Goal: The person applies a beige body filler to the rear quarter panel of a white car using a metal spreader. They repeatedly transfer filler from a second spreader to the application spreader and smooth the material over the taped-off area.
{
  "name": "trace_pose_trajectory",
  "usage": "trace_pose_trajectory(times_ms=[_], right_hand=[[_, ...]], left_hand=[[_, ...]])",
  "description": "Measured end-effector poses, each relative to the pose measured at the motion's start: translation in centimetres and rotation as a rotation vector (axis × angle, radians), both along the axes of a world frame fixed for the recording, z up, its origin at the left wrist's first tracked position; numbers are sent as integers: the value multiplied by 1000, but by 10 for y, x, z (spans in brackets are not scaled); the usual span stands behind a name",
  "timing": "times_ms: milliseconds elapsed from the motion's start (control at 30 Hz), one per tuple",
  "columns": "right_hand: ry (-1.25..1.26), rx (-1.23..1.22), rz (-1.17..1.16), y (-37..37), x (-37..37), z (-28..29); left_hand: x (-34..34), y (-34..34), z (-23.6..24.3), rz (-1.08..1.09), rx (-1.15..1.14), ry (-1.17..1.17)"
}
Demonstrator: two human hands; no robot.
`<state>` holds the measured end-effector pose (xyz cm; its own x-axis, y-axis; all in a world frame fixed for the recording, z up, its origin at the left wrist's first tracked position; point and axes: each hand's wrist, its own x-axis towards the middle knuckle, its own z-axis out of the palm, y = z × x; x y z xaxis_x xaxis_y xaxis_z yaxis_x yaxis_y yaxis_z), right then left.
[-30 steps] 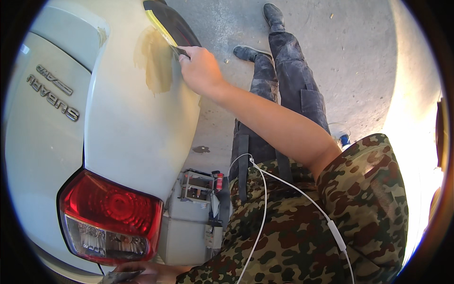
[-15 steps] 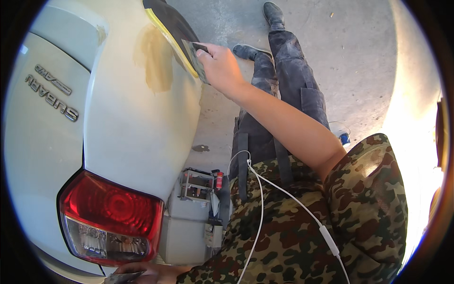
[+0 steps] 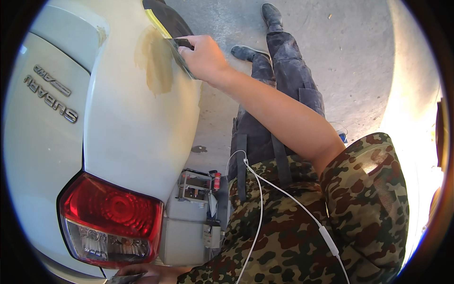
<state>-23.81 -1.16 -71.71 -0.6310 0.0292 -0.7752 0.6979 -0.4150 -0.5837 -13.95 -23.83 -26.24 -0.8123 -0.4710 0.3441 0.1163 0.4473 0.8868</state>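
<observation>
Pressing a spreader (image 3: 182, 54) to the car panel (image 3: 142, 128), right hand (image 3: 205, 59) grip clamped, apparently.

Tail light (image 3: 111, 220) below the filler patch (image 3: 155, 64); toolbox (image 3: 191, 222) right of it.

Right hand (image 3: 204, 57) presses a flat spreader (image 3: 178, 53) against the white car panel (image 3: 137, 132), just beside a tan filler patch (image 3: 153, 64). Yellow tape (image 3: 158, 22) edges the wheel arch. Left hand (image 3: 142, 273) low by the red tail light (image 3: 111, 220), holding something unclear.
</observation>
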Motion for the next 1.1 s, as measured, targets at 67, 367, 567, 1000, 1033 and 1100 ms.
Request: trace_pose_trajectory(times_ms=[67, 367, 567, 1000, 1033, 1100], right_hand=[[30, 63, 26, 1, 0, 5], [108, 191, 40, -2, 19, 74], [261, 296, -16, -21, 52, 124], [25, 160, -66, 10, 80, 94], [-63, 132, -20, 11, 74, 76], [-83, 66, -28, 6, 68, 49]], left_hand=[[-1, 2, 1, -10, 43, 7], [2, 5, -1, 99, 23, 38], [3, -4, -2, 18, -46, 35], [-4, -1, -4, 156, -223, -21], [-5, -1, -5, 104, -282, -55], [-4, -4, -4, 100, -270, -56]])
